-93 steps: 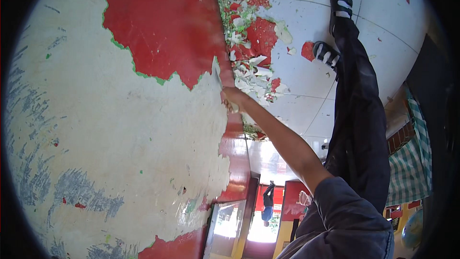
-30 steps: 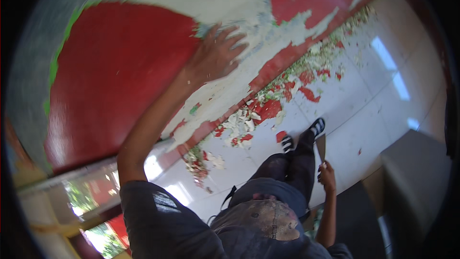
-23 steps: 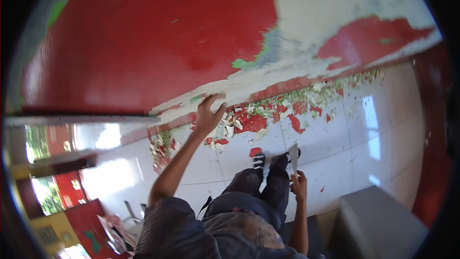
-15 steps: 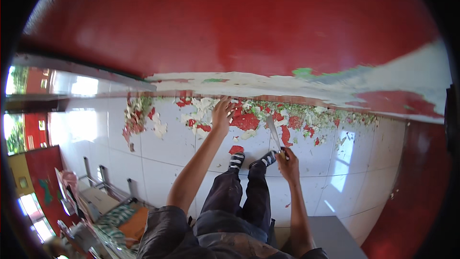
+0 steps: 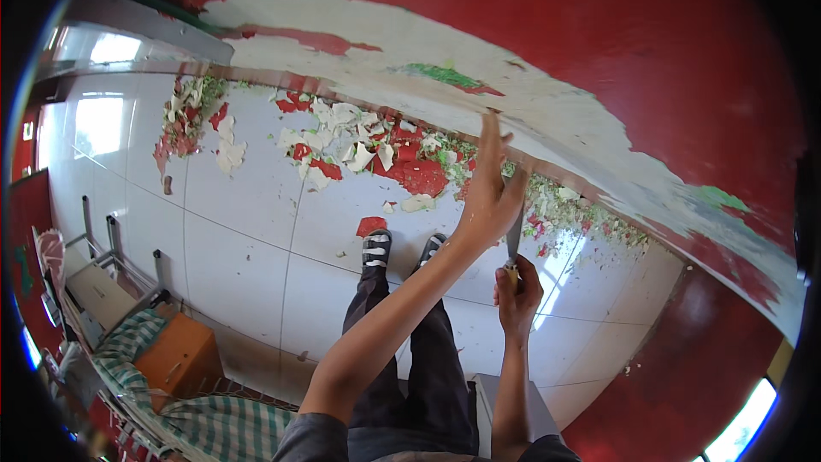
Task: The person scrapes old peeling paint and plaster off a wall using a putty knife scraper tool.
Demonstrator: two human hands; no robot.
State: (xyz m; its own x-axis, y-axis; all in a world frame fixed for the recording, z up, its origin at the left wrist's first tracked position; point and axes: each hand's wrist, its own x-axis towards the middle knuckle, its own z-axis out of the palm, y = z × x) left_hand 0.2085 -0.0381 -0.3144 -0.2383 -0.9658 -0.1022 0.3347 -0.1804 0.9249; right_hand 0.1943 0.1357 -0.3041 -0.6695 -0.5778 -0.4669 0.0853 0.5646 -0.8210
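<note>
My right hand [image 5: 518, 295] is closed around the yellowish handle of a putty knife [image 5: 514, 239], its metal blade pointing up toward the wall. My left hand [image 5: 489, 205] reaches across in front of me, fingers stretched toward the bared pale band of the red wall [image 5: 547, 120]. It holds nothing that I can see. The upper part of the blade passes behind it, and whether the two touch I cannot tell. Peeled paint flakes [image 5: 415, 173], red, cream and green, lie in a strip on the floor along the wall's foot.
White floor tiles [image 5: 248, 239] reach back to my feet in dark striped footwear. To the left are an orange box [image 5: 180, 351], a green checked cloth [image 5: 227, 428] and a metal-legged frame [image 5: 120, 248]. A grey flat surface [image 5: 539, 411] is by my right arm.
The view has turned and shifted to the right along the wall. My left hand has risen from over the flakes toward the wall and now is close to the putty knife's blade.
</note>
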